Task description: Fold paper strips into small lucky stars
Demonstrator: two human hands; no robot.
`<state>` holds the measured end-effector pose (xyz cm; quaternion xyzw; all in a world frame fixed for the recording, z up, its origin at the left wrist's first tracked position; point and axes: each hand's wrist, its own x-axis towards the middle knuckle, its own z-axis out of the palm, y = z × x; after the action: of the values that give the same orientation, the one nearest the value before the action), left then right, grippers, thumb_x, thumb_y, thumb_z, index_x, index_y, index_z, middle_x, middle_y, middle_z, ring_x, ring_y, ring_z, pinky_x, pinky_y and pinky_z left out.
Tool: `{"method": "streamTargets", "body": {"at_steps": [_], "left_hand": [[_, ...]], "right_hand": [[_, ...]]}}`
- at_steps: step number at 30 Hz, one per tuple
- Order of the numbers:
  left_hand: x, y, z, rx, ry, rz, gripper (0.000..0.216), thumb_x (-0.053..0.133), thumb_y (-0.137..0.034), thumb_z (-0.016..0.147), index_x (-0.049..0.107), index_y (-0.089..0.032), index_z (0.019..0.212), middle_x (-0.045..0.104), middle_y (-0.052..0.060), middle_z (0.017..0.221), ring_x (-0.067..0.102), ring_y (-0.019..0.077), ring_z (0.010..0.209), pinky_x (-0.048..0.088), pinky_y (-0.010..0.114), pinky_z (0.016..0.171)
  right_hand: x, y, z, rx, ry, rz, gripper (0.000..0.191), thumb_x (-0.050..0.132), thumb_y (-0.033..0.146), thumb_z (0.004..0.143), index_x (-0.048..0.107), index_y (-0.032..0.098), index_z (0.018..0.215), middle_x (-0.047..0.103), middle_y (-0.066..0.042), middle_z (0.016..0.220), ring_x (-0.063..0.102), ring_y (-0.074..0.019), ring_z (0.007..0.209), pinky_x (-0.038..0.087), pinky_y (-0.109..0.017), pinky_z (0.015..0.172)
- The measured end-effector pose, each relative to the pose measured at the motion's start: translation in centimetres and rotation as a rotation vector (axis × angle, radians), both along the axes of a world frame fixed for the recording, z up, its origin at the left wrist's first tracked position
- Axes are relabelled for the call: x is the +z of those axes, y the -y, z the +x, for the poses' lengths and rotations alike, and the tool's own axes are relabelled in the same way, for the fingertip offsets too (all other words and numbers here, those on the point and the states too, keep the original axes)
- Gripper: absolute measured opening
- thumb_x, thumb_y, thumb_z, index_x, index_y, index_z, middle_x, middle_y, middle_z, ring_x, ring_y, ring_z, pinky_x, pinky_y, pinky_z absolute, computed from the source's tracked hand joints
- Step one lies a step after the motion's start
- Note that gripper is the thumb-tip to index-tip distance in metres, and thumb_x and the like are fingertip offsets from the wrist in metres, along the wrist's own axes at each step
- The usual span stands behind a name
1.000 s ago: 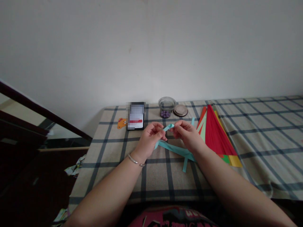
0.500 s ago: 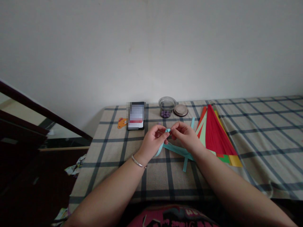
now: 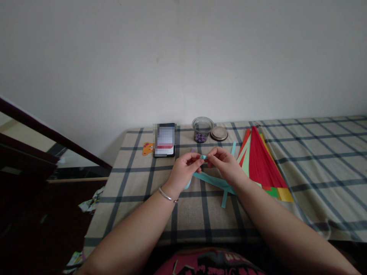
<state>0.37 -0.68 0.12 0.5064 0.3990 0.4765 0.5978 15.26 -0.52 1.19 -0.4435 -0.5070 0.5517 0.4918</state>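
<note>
A light-blue paper strip (image 3: 203, 157) is pinched between my two hands, its end folded into a small knot-like shape. My left hand (image 3: 185, 168) grips it between thumb and fingers, and the strip's tail hangs down below that palm. From the other side, my right hand (image 3: 225, 162) pinches the folded end with thumb and forefinger. More light-blue strips (image 3: 213, 180) lie on the cloth beneath my hands, some crossing each other. Part of them is hidden under my right wrist.
Behind my hands stand a clear tub (image 3: 202, 130) of small purple pieces and its round lid (image 3: 219, 133). A phone (image 3: 165, 140) and a bear cutout (image 3: 147, 149) lie left. Fanned red, green and yellow strips (image 3: 265, 164) cover the checked tablecloth (image 3: 137, 183) at right.
My left hand has shifted slightly left and turned a little, and the hanging tail of the strip has moved left with it. My right hand stays almost in place.
</note>
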Motion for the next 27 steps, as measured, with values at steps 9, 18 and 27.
{"method": "streamTargets", "body": {"at_steps": [9,18,27], "left_hand": [[0.18,0.13,-0.05,0.000,0.015,-0.045,0.026,0.070,-0.039,0.071,0.061,-0.015,0.074,0.057,-0.003,0.056,0.052,0.0080,0.050,0.045,0.021,0.052],[0.14,0.22,-0.09,-0.007,0.036,-0.031,0.025,0.068,-0.038,0.073,0.059,-0.015,0.075,0.056,-0.004,0.058,0.052,0.0077,0.053,0.046,0.021,0.054],[0.14,0.45,0.05,-0.024,-0.007,0.037,0.025,0.066,-0.037,0.076,0.060,-0.015,0.088,0.060,-0.001,0.069,0.057,0.0093,0.058,0.050,0.022,0.058]], "right_hand": [[0.07,0.06,-0.07,-0.010,-0.088,-0.060,0.039,0.071,0.052,0.062,0.050,0.020,0.064,0.056,0.004,0.053,0.053,-0.0097,0.049,0.046,-0.025,0.052],[-0.24,0.01,0.05,0.011,-0.103,-0.069,0.036,0.072,0.049,0.063,0.051,0.019,0.065,0.058,0.004,0.054,0.053,-0.0095,0.050,0.045,-0.025,0.054],[-0.33,-0.02,-0.09,0.017,0.025,0.007,0.032,0.070,0.046,0.066,0.053,0.019,0.067,0.057,0.003,0.058,0.054,-0.0109,0.054,0.045,-0.026,0.055]]}}
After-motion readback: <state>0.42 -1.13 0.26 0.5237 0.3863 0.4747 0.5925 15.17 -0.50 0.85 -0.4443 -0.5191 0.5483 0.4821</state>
